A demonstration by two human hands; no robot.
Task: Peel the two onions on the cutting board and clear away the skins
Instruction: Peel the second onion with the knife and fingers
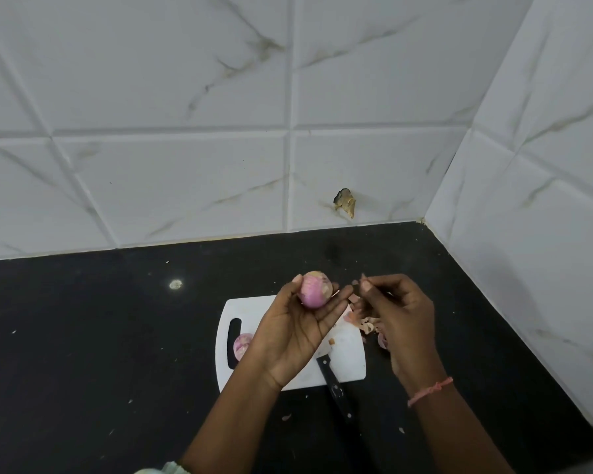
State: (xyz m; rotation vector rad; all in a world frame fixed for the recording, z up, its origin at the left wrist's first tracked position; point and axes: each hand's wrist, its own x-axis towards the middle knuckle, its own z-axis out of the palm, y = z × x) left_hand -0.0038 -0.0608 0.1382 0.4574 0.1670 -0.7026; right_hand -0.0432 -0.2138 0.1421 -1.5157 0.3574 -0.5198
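Note:
My left hand (300,331) holds a pink, mostly peeled onion (315,289) in its fingertips above the white cutting board (348,362). Just right of it, my right hand (396,314) pinches a small scrap of onion skin (356,282) between thumb and fingers. A second peeled onion (242,345) lies on the board's left side, partly hidden by my left wrist. A heap of loose pink skins (365,325) sits at the board's right edge, under my right hand.
A black-handled knife (336,388) lies across the board's near edge, its blade hidden under my left hand. The black counter (117,336) carries scattered skin flecks. White tiled walls close the back and right. A chipped spot (345,201) marks the back wall.

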